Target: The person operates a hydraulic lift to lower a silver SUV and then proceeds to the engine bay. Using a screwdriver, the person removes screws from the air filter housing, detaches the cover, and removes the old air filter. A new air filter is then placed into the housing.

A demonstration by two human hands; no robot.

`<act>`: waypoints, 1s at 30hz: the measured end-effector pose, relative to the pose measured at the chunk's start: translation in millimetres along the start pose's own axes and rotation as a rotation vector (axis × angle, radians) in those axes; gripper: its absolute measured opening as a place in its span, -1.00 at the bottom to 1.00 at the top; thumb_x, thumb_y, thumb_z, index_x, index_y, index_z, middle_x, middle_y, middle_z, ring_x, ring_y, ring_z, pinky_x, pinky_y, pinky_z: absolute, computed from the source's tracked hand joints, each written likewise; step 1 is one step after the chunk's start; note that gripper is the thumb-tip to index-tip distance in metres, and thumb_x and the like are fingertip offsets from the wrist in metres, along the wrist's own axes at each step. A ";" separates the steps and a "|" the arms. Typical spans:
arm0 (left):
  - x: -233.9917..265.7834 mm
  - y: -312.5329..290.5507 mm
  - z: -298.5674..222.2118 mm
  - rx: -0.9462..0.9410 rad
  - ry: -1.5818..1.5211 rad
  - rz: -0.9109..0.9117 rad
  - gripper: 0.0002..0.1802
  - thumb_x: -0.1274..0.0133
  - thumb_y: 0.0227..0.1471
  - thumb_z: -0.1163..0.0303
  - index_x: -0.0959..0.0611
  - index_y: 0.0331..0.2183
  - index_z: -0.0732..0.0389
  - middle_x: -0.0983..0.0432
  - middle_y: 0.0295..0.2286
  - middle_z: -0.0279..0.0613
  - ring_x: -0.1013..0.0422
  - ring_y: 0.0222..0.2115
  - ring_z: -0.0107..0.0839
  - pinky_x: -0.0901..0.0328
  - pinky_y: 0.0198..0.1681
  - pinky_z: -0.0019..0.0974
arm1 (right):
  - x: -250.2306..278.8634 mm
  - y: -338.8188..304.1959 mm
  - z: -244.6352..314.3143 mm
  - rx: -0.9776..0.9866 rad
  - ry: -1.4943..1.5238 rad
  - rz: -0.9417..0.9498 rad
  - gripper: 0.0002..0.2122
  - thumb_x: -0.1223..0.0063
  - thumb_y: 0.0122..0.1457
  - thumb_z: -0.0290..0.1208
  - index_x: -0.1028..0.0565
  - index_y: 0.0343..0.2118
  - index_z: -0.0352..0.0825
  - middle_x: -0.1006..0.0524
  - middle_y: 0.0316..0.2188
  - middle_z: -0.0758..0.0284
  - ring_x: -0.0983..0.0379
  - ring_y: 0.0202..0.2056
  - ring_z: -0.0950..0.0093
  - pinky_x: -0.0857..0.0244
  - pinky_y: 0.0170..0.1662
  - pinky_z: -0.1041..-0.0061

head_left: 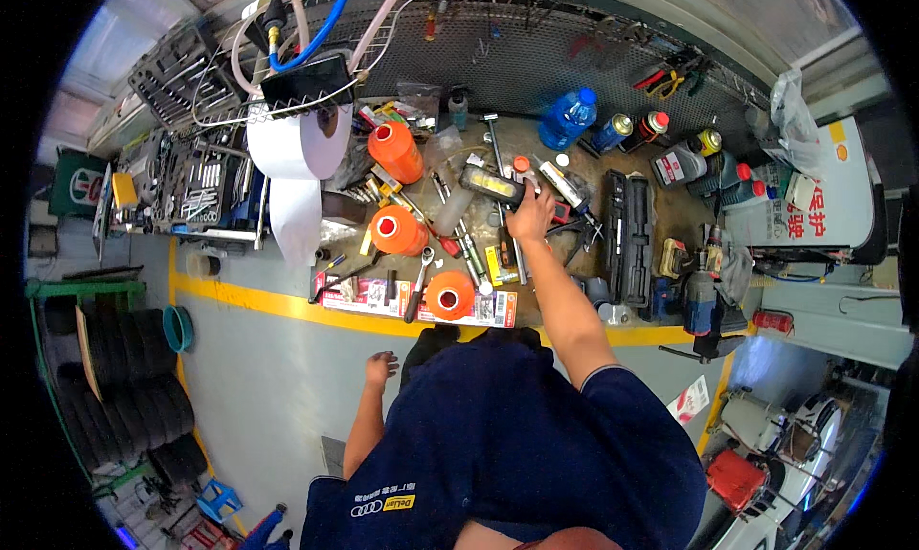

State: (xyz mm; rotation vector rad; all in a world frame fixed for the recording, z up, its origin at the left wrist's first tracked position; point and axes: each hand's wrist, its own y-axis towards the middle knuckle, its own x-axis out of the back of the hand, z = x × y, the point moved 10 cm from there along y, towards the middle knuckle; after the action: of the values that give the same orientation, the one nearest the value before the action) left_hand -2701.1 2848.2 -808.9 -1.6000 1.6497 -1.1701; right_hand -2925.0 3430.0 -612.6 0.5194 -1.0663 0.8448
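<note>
My right arm reaches over the cluttered workbench. My right hand is closed around the black end of a work light with a yellowish strip. Next to that hand lie a white cartridge tube and a small red-and-black device. A hammer lies beyond the work light. Low beside my body hangs my left hand, loosely curled with fingers apart and nothing in it. A ratchet wrench and three orange bottles stand or lie on the bench's left half.
At the left are a paper roll and socket sets. A blue bottle and spray cans line the back. A black tool case and cordless drills lie right. Tyres stand on a rack far left.
</note>
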 end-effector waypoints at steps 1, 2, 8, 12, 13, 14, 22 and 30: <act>0.9 -0.5 3.0 -0.005 -0.013 -0.003 -0.63 0.00 0.23 0.26 -0.61 -0.05 0.30 -0.67 -0.27 -0.11 -0.60 -0.37 -0.27 -0.45 -0.30 -0.20 | -9.1 11.0 -2.1 -0.005 -0.049 0.089 -0.27 -0.43 -0.05 -0.26 -0.36 0.23 -0.19 -0.31 0.23 0.11 -0.20 0.27 0.09 -0.04 0.32 -0.09; 1.8 0.1 4.1 -0.013 -0.025 -0.004 -0.63 0.00 0.22 0.26 -0.61 -0.05 0.30 -0.67 -0.28 -0.10 -0.60 -0.37 -0.27 -0.45 -0.31 -0.20 | -19.8 23.0 -7.5 -0.011 -0.097 0.174 -0.25 -0.45 -0.05 -0.23 -0.35 0.25 -0.15 -0.30 0.25 0.14 -0.17 0.30 0.10 0.00 0.34 -0.12; 8.0 -13.3 32.7 0.022 -0.118 -0.071 -0.64 -0.02 0.23 0.26 -0.62 -0.07 0.30 -0.67 -0.28 -0.10 -0.60 -0.37 -0.26 -0.46 -0.31 -0.20 | -10.3 62.0 -26.9 0.173 -0.198 0.191 -0.27 -0.48 -0.10 0.01 -0.46 0.16 -0.16 -0.38 0.19 0.12 -0.32 0.20 0.12 -0.31 0.18 0.11; 11.2 -23.2 54.1 0.063 -0.124 -0.106 -0.64 -0.03 0.24 0.24 -0.63 -0.07 0.30 -0.67 -0.27 -0.09 -0.60 -0.37 -0.26 -0.47 -0.31 -0.20 | 31.3 75.5 -43.9 0.092 -0.124 0.018 -0.30 -0.48 -0.07 -0.05 -0.49 0.12 -0.29 -0.46 0.04 0.13 -0.32 0.14 0.11 -0.30 0.14 0.13; 13.2 -26.6 60.7 0.072 -0.128 -0.111 -0.64 -0.02 0.24 0.24 -0.63 -0.06 0.29 -0.67 -0.27 -0.09 -0.60 -0.37 -0.27 -0.47 -0.31 -0.20 | 39.7 75.2 -43.6 0.077 -0.146 -0.041 -0.34 -0.46 -0.05 -0.10 -0.49 0.10 -0.29 -0.46 0.03 0.12 -0.33 0.13 0.09 -0.30 0.14 0.13; 12.5 -27.6 63.4 0.076 -0.129 -0.109 -0.64 -0.01 0.25 0.25 -0.63 -0.06 0.29 -0.67 -0.27 -0.09 -0.60 -0.37 -0.27 -0.47 -0.32 -0.20 | 50.4 75.7 -44.9 0.058 -0.169 -0.106 -0.39 -0.45 -0.02 -0.14 -0.50 0.08 -0.30 -0.46 0.02 0.11 -0.34 0.12 0.07 -0.30 0.14 0.13; -2.2 -33.2 62.2 0.071 -0.157 -0.102 -0.64 0.01 0.25 0.27 -0.61 -0.04 0.29 -0.67 -0.24 -0.11 -0.60 -0.35 -0.29 -0.46 -0.30 -0.22 | -11.7 81.6 -56.4 0.182 0.140 0.226 -0.73 -0.19 0.07 -0.47 -0.55 -0.13 -0.36 -0.58 -0.21 0.04 -0.53 -0.13 0.04 -0.42 -0.08 0.15; -7.1 -43.3 55.2 0.043 -0.162 -0.126 -0.65 0.00 0.25 0.26 -0.61 -0.05 0.29 -0.66 -0.29 -0.16 -0.60 -0.36 -0.30 -0.44 -0.33 -0.24 | -32.3 56.8 -24.0 0.460 -0.009 0.180 -0.66 -0.17 0.09 -0.51 -0.54 -0.02 -0.27 -0.42 -0.01 0.08 -0.36 0.07 0.06 -0.32 0.12 0.17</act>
State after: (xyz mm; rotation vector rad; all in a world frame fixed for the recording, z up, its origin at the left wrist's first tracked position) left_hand -2631.4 2847.8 -798.4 -1.7436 1.4309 -1.0979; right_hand -2965.2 3469.8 -653.2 0.8200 -0.9360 1.2600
